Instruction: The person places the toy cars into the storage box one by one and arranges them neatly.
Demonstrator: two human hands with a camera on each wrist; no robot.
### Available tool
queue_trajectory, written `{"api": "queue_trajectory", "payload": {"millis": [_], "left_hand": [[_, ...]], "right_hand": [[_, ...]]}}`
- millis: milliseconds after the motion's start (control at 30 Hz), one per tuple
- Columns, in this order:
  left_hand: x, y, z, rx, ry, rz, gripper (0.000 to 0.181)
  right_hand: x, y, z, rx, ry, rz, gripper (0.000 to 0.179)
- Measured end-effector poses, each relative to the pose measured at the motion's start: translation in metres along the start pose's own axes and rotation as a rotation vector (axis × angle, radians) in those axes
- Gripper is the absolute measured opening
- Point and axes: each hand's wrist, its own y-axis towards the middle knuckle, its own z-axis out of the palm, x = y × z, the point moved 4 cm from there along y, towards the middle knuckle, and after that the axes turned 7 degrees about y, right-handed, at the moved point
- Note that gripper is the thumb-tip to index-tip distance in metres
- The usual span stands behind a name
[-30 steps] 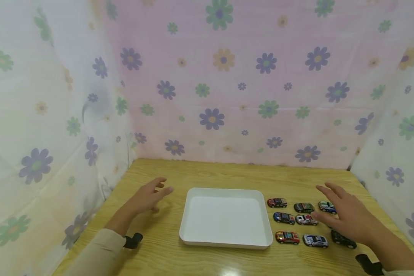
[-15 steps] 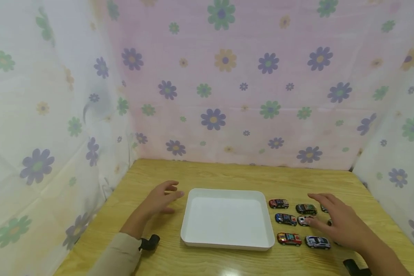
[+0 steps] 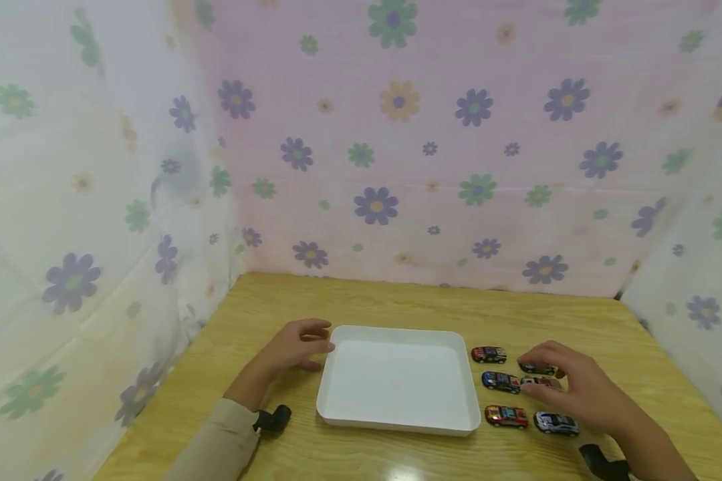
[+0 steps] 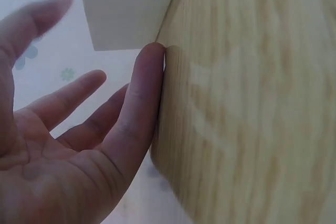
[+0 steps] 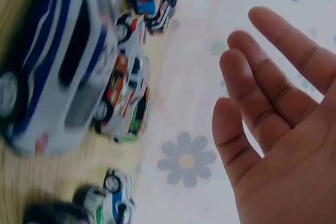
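Note:
My left hand [image 3: 297, 347] hovers at the left edge of a white tray [image 3: 400, 381], fingers loosely bent and holding nothing. In the left wrist view one fingertip comes close to the tray's wall [image 4: 126, 14]; whether it touches is unclear. To the tray's right, my right hand [image 3: 583, 384] hangs over toy cars, thumb and fingers apart. Nearest it are a white-and-red car [image 3: 544, 383] and a dark green car [image 3: 535, 367], both partly covered. In the right wrist view a white-and-blue car [image 5: 63, 66] lies beside the open fingers.
Left of those cars stand a red-and-black car [image 3: 489, 355], a blue car [image 3: 501, 381] and a red-and-yellow car [image 3: 506, 416]. More cars are hidden behind my right hand. Flowered cloth [image 3: 376, 160] encloses the wooden table [image 3: 361, 300] at the back and sides.
My left hand has moved right, up to the tray's edge. My right hand has shifted left and its thumb and fingers now reach over the middle cars. The tray stays put.

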Motion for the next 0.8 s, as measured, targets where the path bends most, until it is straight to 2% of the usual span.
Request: {"api": "queue_trajectory", "payload": {"millis": [100, 300, 567, 800], "left_hand": [[0.001, 0.0, 0.0, 0.018, -0.007, 0.011, 0.074], [0.001, 0.002, 0.003, 0.049, -0.016, 0.026, 0.074], [0.004, 0.005, 0.005, 0.087, -0.019, 0.055, 0.058], [0.005, 0.008, 0.008, 0.074, -0.099, 0.023, 0.053]], "right_hand": [[-0.005, 0.002, 0.007, 0.003, 0.077, -0.036, 0.038], [-0.017, -0.005, 0.02, 0.072, 0.189, 0.001, 0.032], [-0.014, -0.008, 0.027, 0.123, 0.164, 0.052, 0.032], [-0.009, -0.006, 0.034, 0.155, 0.098, 0.009, 0.031]]}}
